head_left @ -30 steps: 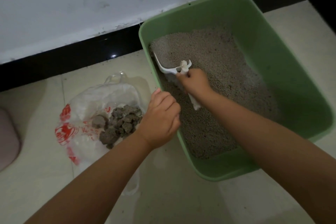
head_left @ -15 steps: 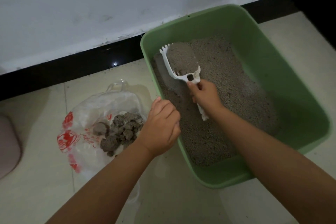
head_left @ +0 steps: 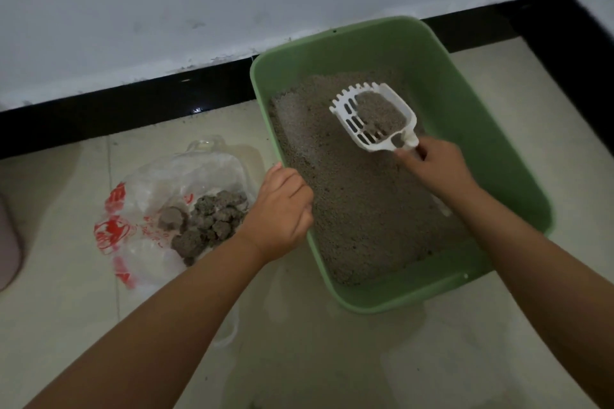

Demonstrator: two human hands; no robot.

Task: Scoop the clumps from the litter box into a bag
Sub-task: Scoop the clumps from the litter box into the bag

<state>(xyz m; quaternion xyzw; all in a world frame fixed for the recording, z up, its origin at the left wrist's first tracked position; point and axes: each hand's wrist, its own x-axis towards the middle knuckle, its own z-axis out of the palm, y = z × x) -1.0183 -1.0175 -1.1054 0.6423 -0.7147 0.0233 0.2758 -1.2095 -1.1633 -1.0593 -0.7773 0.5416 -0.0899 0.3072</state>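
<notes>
A green litter box (head_left: 491, 143) full of grey litter (head_left: 358, 209) stands on the tiled floor against the wall. My right hand (head_left: 438, 169) grips the handle of a white slotted scoop (head_left: 375, 119), held above the litter in the far half of the box with litter in its bowl. My left hand (head_left: 282, 209) grips the box's left rim. Left of the box lies an open clear plastic bag (head_left: 159, 209) with red print, holding several grey clumps (head_left: 209, 222).
A white wall and black skirting (head_left: 133, 109) run behind the box. A pinkish object (head_left: 8, 242) sits at the far left edge. Pale floor tiles (head_left: 332, 359) lie in front of the box.
The scoop came up out of the litter at the box's left side, loaded, and moved right toward the middle; some litter has sifted out. My left hand stays on the rim.
</notes>
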